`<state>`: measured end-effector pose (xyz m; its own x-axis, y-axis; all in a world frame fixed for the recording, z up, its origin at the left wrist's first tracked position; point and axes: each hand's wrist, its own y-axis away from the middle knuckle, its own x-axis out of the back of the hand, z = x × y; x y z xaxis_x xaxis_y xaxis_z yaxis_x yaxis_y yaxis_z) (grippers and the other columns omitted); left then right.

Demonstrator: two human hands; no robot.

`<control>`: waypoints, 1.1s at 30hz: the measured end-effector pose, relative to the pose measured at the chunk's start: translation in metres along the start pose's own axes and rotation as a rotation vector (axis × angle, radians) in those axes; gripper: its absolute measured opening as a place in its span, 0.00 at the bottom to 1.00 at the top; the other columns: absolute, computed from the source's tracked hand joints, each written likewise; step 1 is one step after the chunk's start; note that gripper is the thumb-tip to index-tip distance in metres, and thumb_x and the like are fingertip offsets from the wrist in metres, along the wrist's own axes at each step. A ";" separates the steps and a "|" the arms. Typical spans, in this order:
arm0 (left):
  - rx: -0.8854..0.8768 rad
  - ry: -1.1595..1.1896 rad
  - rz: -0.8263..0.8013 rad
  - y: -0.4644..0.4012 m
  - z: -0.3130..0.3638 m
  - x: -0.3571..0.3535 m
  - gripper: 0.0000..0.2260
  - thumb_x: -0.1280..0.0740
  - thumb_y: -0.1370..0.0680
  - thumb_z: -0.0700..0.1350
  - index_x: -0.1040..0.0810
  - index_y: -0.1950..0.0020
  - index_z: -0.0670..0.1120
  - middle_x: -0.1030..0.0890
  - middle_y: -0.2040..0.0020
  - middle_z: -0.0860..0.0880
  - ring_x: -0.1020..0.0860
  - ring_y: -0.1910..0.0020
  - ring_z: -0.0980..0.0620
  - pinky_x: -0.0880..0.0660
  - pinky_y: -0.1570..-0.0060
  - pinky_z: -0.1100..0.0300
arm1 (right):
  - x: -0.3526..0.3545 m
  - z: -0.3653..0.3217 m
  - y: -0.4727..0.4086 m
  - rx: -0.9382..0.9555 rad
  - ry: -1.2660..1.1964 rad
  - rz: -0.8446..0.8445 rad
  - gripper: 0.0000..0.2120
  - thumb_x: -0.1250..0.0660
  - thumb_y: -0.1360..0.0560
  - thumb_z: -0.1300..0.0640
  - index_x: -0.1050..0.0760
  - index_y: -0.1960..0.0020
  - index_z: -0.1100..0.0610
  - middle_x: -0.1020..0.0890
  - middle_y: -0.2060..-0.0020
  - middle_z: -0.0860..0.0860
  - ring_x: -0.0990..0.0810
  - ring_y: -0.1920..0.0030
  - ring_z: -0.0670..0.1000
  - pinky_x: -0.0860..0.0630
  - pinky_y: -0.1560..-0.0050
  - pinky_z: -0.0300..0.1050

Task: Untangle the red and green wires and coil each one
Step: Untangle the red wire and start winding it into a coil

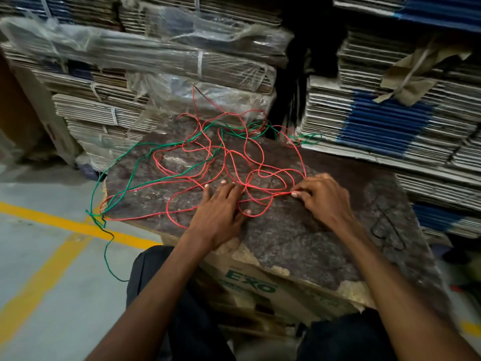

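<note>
Two wires tangled on table; one red wire (pixel 234 157), one green wire (pixel 145 165).
Green overhangs table (pixel 299 230) left edge; left hand (pixel 220 212) fingers flat on red, right hand (pixel 321 198) fingers pinch red.

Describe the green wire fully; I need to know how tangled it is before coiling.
The green wire is thin, flexible and uncoiled. It runs from the far right edge of the board, through the red wire loops at the back, then diagonally left across the top, crossing red strands. At the board's left corner it bunches, and its tail hangs down toward the floor. Neither the left hand nor the right hand visibly touches it; both are on red strands.
</note>
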<state>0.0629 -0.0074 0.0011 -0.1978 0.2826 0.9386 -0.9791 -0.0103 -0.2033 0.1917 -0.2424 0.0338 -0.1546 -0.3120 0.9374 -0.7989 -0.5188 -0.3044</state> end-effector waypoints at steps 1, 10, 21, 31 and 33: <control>-0.006 0.007 0.001 0.000 -0.002 0.000 0.29 0.39 0.23 0.55 0.38 0.25 0.46 0.33 0.27 0.45 0.38 0.25 0.45 0.50 0.27 0.42 | 0.000 0.000 -0.001 -0.004 -0.011 0.009 0.06 0.30 0.26 0.48 0.17 0.52 0.46 0.16 0.53 0.42 0.23 0.46 0.51 0.25 0.52 0.46; -0.009 0.044 0.054 -0.004 -0.014 0.007 0.29 0.51 0.24 0.60 0.28 0.31 0.47 0.24 0.35 0.46 0.31 0.30 0.44 0.42 0.29 0.39 | -0.003 -0.009 -0.004 0.076 -0.120 -0.021 0.13 0.26 0.29 0.54 0.18 0.45 0.47 0.19 0.43 0.41 0.27 0.38 0.51 0.24 0.42 0.50; -0.005 -0.004 0.080 0.027 -0.028 0.019 0.22 0.39 0.28 0.48 0.26 0.35 0.44 0.23 0.36 0.44 0.35 0.27 0.39 0.44 0.29 0.39 | -0.006 -0.072 0.018 0.305 -0.373 0.110 0.07 0.30 0.27 0.54 0.16 0.51 0.51 0.15 0.55 0.46 0.19 0.54 0.50 0.24 0.51 0.45; 0.093 -0.097 0.105 0.044 -0.047 0.027 0.20 0.41 0.26 0.58 0.22 0.39 0.52 0.21 0.38 0.51 0.35 0.26 0.43 0.44 0.30 0.36 | -0.021 -0.085 0.011 0.123 -0.171 -0.085 0.08 0.30 0.30 0.51 0.19 0.51 0.48 0.18 0.57 0.46 0.19 0.53 0.52 0.23 0.57 0.47; 0.098 -0.096 0.099 0.043 -0.046 0.027 0.20 0.42 0.25 0.58 0.22 0.39 0.52 0.22 0.37 0.51 0.36 0.26 0.44 0.45 0.29 0.37 | -0.023 -0.088 0.009 0.113 -0.124 -0.074 0.07 0.30 0.28 0.51 0.19 0.51 0.49 0.21 0.56 0.47 0.20 0.51 0.53 0.24 0.57 0.47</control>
<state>0.0177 0.0441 0.0050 -0.2922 0.1826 0.9388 -0.9537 -0.1287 -0.2718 0.1373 -0.1700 0.0239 -0.0194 -0.3616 0.9321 -0.7340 -0.6279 -0.2588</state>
